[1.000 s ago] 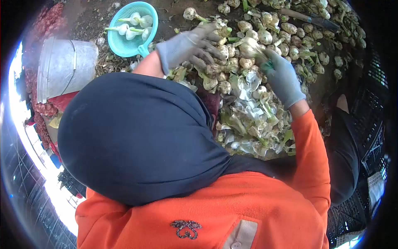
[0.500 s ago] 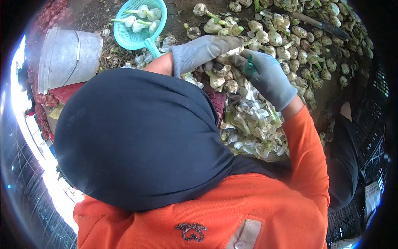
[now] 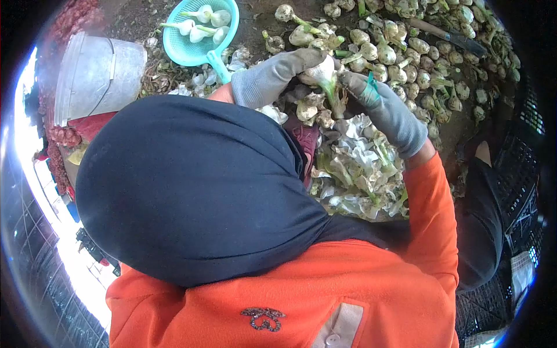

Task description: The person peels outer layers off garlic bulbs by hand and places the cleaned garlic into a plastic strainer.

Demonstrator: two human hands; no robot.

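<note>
My left hand, in a grey glove with soiled fingertips, grips a garlic bulb. The bulb's green stalk points down toward loose peelings. My right hand, gloved too, is close to the bulb's right side with its fingers drawn together; what they hold, if anything, cannot be made out. A green strip shows at its fingers. Below the hands lie a few unpeeled bulbs and a heap of papery garlic skins.
A turquoise strainer holding several clean garlic bulbs is at upper left, beside a whitish bucket. Many dirty bulbs cover the ground at upper right, with a long-handled tool among them. Black crates stand at right.
My right hand has moved right and slightly down, away from my left. The bulb is now more visible, its stalk hanging downward. My left hand has shifted slightly left.
</note>
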